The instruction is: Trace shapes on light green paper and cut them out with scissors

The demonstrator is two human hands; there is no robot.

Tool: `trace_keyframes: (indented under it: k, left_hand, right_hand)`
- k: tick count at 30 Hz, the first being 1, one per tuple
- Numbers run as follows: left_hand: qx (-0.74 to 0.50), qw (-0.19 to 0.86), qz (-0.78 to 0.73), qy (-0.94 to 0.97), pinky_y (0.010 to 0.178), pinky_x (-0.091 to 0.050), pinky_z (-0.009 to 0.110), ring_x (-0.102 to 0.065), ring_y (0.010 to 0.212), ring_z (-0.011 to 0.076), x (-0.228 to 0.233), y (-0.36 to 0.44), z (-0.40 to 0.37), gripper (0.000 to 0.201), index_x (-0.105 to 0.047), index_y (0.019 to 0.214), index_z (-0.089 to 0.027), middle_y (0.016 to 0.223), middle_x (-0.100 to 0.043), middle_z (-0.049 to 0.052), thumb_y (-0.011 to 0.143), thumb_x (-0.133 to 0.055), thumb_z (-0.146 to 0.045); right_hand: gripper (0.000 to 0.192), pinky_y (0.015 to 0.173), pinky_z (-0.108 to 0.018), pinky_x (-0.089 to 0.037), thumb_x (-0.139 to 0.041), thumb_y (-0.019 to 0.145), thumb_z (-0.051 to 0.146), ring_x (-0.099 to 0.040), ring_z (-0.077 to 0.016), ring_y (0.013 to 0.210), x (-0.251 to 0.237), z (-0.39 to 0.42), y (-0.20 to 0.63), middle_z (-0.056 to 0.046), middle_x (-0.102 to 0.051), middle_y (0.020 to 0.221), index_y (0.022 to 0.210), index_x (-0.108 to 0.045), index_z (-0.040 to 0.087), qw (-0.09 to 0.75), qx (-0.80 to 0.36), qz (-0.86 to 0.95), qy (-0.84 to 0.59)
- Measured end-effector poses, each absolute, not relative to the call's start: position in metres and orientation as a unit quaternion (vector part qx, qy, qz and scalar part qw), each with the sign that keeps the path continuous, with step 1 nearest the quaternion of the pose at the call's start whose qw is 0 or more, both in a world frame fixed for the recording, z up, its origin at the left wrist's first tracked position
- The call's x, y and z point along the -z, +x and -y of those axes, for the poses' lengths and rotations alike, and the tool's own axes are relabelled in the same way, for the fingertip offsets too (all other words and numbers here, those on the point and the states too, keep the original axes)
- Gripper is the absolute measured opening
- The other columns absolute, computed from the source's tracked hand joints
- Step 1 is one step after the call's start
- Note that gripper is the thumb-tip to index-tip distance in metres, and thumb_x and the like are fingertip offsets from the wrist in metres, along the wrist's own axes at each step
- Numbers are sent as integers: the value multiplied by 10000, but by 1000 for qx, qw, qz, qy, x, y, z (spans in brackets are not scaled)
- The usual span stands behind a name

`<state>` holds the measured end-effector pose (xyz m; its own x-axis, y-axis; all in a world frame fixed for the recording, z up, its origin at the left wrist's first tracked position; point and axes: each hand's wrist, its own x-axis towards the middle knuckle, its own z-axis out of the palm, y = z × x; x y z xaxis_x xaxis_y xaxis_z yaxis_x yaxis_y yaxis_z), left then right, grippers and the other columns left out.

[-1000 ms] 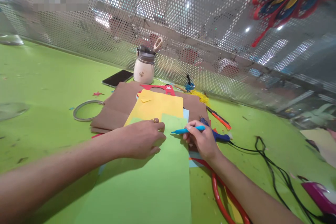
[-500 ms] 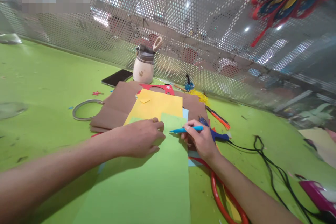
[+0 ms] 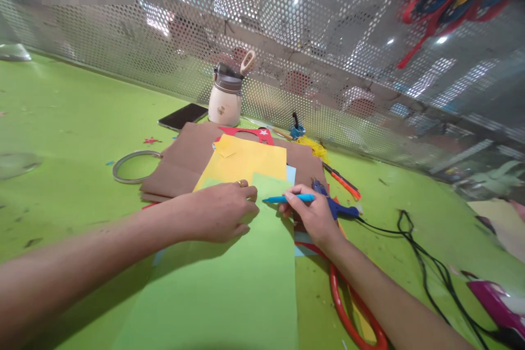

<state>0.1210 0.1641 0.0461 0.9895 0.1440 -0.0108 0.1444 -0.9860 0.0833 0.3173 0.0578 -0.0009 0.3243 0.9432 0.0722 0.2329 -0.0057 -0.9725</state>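
Observation:
My right hand (image 3: 314, 213) is closed in a writing grip around a blue felt-tip pen (image 3: 301, 198). The pen's tip is at or just above a sheet of green paper (image 3: 246, 295); whether it touches I cannot tell. My left hand (image 3: 229, 210), with a ring on one finger, lies on the same sheet just left of the tip, fingers bent and thumb apart, holding nothing visible. Yellow paper (image 3: 258, 161) shows beyond the green sheet, on top of brown paper (image 3: 184, 153). A red cut-out piece (image 3: 268, 136) sits at the far edge of the stack.
A blue glue gun (image 3: 342, 211) with a black cord and red-handled scissors (image 3: 338, 298) lie right of the paper. Behind stand a white jar (image 3: 225, 104) and a phone (image 3: 182, 116). A tape roll (image 3: 117, 172) is at left. Perforated metal panel (image 3: 295, 60) borders the table.
The view has tilted slightly. The pen tip has moved a little to the left and up the sheet, while my left hand stays in place on the paper.

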Motion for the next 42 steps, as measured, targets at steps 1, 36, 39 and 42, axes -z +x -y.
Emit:
trace_keyframes:
  k: [1, 36, 39, 42]
  left_hand:
    - [0, 43, -72, 996, 737, -462, 343, -597, 879, 251, -46, 121, -164, 153, -676, 911, -194, 933, -636, 89, 800, -613, -278]
    - [-10, 44, -67, 997, 710, -437, 338, -598, 853, 250, -46, 120, -163, 165, -672, 928, -190, 927, -633, 87, 778, -638, -248]
    - [-3, 46, -72, 996, 722, -445, 348, -599, 878, 261, -47, 120, -163, 184, -671, 952, -195, 947, -634, 91, 784, -633, -260]
    - [2, 42, -72, 997, 732, -450, 354, -598, 884, 261, -47, 121, -162, 189, -670, 965, -195, 956, -634, 95, 796, -620, -264]
  right_hand:
    - [185, 566, -268, -481, -608, 888, 325, -621, -128, 570, 1, -58, 317, 39, -640, 623, 830, -614, 150, 524, -340, 471, -623]
    - [187, 496, -236, -473, -598, 899, 320, -601, -111, 538, 8, -58, 321, 40, -635, 648, 827, -612, 148, 541, -355, 456, -610]
    - [186, 532, -256, -499, -570, 918, 318, -598, -108, 543, 13, -58, 323, 42, -627, 678, 856, -606, 147, 558, -363, 449, -596]
    - [186, 531, -256, -502, -567, 921, 316, -597, -107, 549, 16, -58, 324, 39, -623, 686, 863, -610, 145, 561, -370, 448, -589]
